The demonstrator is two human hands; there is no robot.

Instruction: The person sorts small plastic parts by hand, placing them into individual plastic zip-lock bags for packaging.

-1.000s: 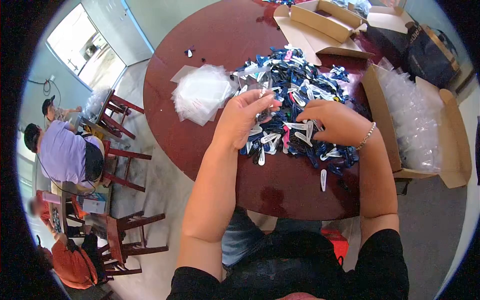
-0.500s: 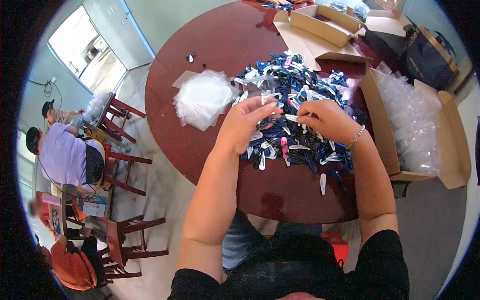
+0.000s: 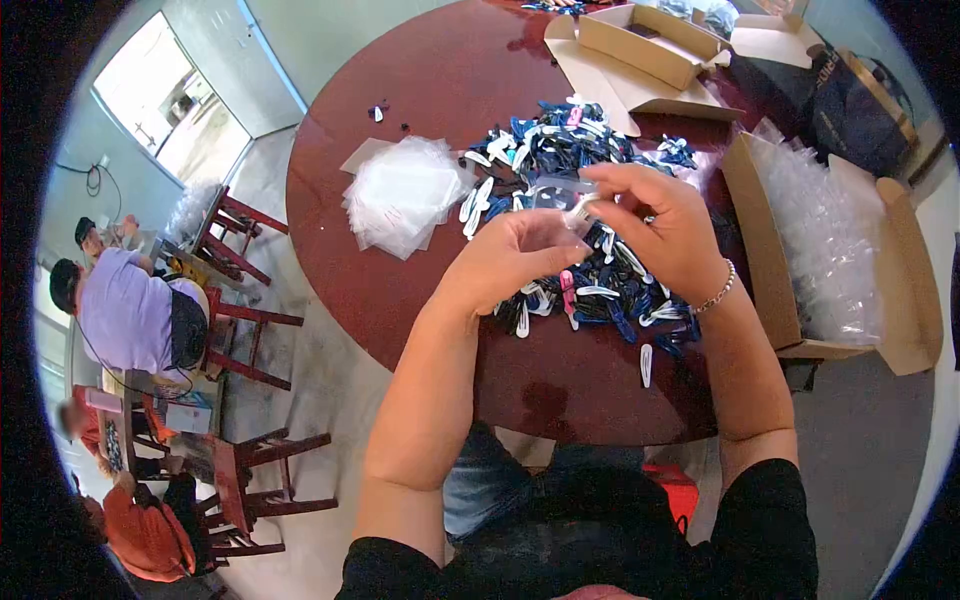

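Over the pile of snap hair clips [image 3: 628, 262], my hands meet at a small clear plastic bag [image 3: 552, 188]. My left hand [image 3: 512, 262] is closed on the bag, thumb toward me. My right hand [image 3: 662, 228], with a chain bracelet at the wrist, pinches a white hair clip [image 3: 580, 209] right at the bag; fingers partly cover it. Navy, black and white clips make up most of the pile, with a pink clip [image 3: 569, 290] near its front. Left of the pile lies a fanned stack of clear bags [image 3: 405, 195].
The round dark-red table [image 3: 345, 255] carries a lone white clip [image 3: 646, 366] near its front. At right stands a cardboard box [image 3: 762, 240] of clear packets [image 3: 825, 255]. Open cardboard [image 3: 645, 50] and a dark bag [image 3: 858, 118] lie behind. People sit at other tables on the left.
My right hand has lifted and turned, bringing the white clip to the bag. My left hand has shifted slightly right and lower, and the bag has moved right with it.
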